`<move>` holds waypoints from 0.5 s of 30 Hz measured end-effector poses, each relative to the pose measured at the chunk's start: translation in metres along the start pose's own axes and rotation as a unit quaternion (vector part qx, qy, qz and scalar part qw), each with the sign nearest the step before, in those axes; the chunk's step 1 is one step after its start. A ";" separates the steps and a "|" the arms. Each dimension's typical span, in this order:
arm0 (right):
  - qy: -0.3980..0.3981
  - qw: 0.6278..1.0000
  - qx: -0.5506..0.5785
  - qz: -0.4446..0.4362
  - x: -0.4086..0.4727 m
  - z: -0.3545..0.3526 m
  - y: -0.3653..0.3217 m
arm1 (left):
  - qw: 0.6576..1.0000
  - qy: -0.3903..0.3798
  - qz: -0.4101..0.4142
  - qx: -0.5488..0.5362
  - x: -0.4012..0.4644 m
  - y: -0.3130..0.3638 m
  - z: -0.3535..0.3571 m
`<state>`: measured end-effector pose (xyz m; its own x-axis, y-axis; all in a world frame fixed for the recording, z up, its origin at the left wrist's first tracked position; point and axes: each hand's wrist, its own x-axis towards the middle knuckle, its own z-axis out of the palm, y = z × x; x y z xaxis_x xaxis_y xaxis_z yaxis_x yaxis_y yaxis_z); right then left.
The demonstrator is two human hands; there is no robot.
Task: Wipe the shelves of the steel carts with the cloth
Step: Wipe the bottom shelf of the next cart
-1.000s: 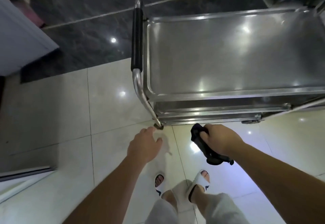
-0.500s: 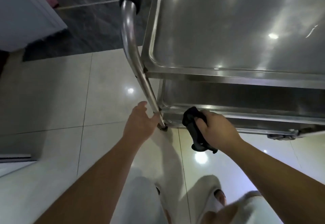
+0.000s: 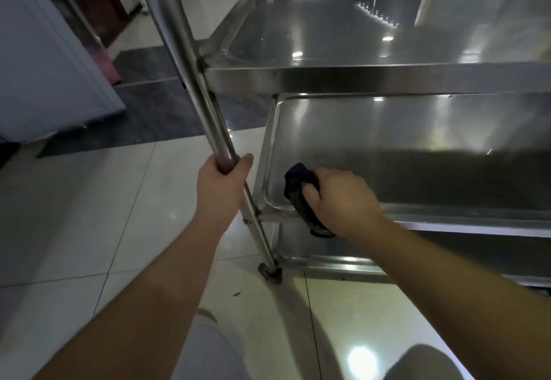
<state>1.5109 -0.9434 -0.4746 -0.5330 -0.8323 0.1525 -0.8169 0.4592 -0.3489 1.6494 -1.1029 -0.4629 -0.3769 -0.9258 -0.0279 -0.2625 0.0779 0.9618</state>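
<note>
Head view, the only one I have: my left hand point(image 3: 222, 184) is wrapped around the slanted steel upright point(image 3: 190, 60) of the cart, fingers and thumb curled on the tube just above where it meets the middle shelf — a steadying hold, I judge. My right hand point(image 3: 343, 200) is clenched on the dark cloth point(image 3: 299, 193), bunched up, with its front end on the middle shelf point(image 3: 387, 141) at the near left corner and its tail hanging down over the front rim. The top shelf point(image 3: 343, 33) sits above, shiny and full of light reflections; the bottom shelf point(image 3: 328, 248) shows only as a strip beneath my right forearm, and a caster point(image 3: 269, 273) stands on the pale floor tiles point(image 3: 89, 215).

The step in hand, as I read it, is the wipe of the middle shelf, starting from that corner. Next I would want the cloth pressed flat and swept rightward along the tray, then back deeper under the top shelf — the headroom there looks tight, so the wrist should stay low. The left hold should stop the cart rolling away.
</note>
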 end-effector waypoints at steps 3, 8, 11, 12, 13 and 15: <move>0.015 0.999 -0.029 -0.020 0.009 0.026 -0.005 | 0.999 -0.015 0.018 -0.036 0.005 -0.014 0.009; -0.008 0.996 0.028 -0.079 0.011 0.076 -0.021 | 0.996 0.004 0.014 -0.092 0.002 -0.024 0.022; -0.062 0.993 0.051 -0.081 0.019 0.105 -0.024 | 0.993 0.043 0.018 -0.107 0.001 -0.029 0.029; -0.090 0.991 0.052 -0.079 0.026 0.110 -0.023 | 0.992 0.056 0.019 -0.109 0.002 -0.032 0.030; -0.116 0.989 0.049 -0.083 0.034 0.112 -0.023 | 0.992 0.070 0.016 -0.108 0.003 -0.036 0.030; -0.166 0.981 0.039 -0.096 0.053 0.115 -0.025 | 0.990 0.081 0.012 -0.113 0.004 -0.041 0.029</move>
<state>1.5285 -1.0352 -0.5638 -0.2597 -0.9621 -0.0831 -0.8690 0.2704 -0.4144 1.6332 -1.0992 -0.5105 -0.2286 -0.9733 0.0217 -0.0436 0.0325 0.9985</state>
